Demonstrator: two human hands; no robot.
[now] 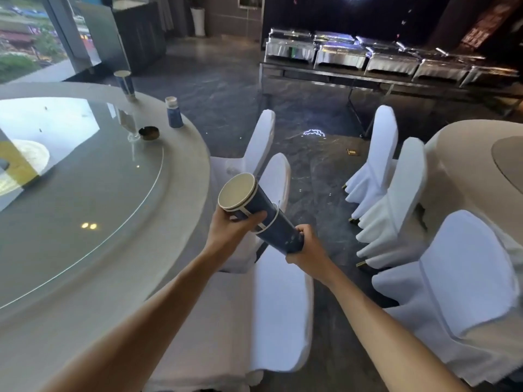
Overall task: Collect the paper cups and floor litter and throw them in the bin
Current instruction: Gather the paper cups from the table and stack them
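Observation:
A stack of dark blue paper cups (pixel 261 210) with white rims lies tilted in mid-air over a white-covered chair. My left hand (pixel 235 230) grips the upper cup near its wide rim, and my right hand (pixel 304 247) grips the narrow bottom end of the stack. Two more blue paper cups stand on the round table: one (pixel 174 112) near its right edge, another (pixel 124 82) at the far edge. A small brown piece of litter (pixel 353 152) lies on the dark floor ahead.
The round table (pixel 181 176) with a glass turntable fills the left, bearing a dark ashtray (pixel 149 133) and a glass. White-covered chairs (pixel 387 199) line both sides of a dark floor aisle. A second table (pixel 467 165) stands right; steel chafing dishes (pixel 339 55) sit behind.

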